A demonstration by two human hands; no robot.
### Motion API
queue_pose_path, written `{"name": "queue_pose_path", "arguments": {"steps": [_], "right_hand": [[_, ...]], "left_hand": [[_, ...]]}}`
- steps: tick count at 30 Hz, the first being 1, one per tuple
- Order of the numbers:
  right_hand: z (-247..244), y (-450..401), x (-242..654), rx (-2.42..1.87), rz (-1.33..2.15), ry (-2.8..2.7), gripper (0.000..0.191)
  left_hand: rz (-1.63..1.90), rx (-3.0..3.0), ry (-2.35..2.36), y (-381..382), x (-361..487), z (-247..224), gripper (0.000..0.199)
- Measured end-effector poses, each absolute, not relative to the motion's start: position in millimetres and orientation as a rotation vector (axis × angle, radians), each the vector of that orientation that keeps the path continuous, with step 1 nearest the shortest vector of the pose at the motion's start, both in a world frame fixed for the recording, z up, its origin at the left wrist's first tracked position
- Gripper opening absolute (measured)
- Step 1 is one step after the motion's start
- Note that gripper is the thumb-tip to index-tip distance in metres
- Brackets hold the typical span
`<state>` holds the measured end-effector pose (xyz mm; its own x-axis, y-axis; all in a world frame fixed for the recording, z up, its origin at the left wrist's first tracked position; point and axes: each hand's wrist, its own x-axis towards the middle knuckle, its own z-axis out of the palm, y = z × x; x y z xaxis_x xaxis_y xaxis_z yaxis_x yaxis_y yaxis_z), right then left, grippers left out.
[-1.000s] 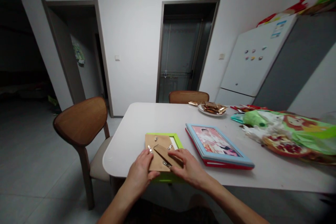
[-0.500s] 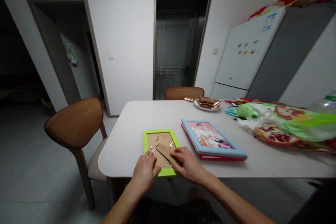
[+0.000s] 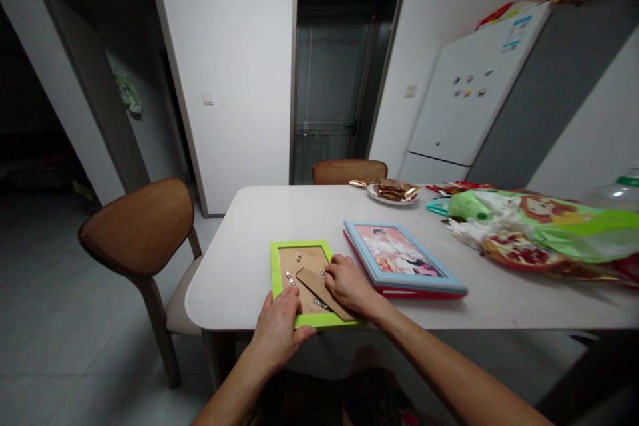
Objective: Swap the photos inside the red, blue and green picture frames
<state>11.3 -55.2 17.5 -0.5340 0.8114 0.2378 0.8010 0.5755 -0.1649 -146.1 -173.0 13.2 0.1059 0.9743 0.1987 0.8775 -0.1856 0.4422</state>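
A lime-green picture frame (image 3: 276,266) lies back side up at the table's near edge, with a brown backing board (image 3: 312,257) and small metal clips on it. A brown stand strip (image 3: 319,289) lies slantwise across the board. My left hand (image 3: 280,325) grips the frame's lower left corner, thumb at the bottom edge. With fingers curled, my right hand (image 3: 347,283) is on the right side of the board, over a metal clip beside the strip; its fingertips are partly hidden.
Right of the green frame, a light-blue picture frame (image 3: 424,283) rests on a red one (image 3: 409,293). Farther back are a plate (image 3: 392,200) of wrapped snacks, pomegranate pieces (image 3: 524,254) and a green bag (image 3: 579,233). Wooden chairs (image 3: 142,226) stand left and behind.
My right hand has moved up along the board's right side, uncovering more of the strip, and its fingers are more curled. My left hand has slid slightly down the frame's corner.
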Motion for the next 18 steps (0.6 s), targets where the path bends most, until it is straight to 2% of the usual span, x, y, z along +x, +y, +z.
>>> {"name": "queue_pose_path", "arguments": {"steps": [11, 14, 18], "right_hand": [[11.8, -74.4, 25.1, -1.127, 0.02, -2.449, 0.028], [5.1, -80.2, 28.8, -1.057, 0.108, -2.415, 0.029], [-7.6, -77.1, 30.9, -1.12, 0.178, -2.298, 0.035]], "left_hand": [[0.659, 2.18, 1.819, -177.0, -148.1, 16.5, 0.031], [0.603, 2.183, 1.856, -175.9, -142.4, 21.9, 0.03], [0.496, 2.245, 1.884, -170.9, -129.5, 27.3, 0.042]]}}
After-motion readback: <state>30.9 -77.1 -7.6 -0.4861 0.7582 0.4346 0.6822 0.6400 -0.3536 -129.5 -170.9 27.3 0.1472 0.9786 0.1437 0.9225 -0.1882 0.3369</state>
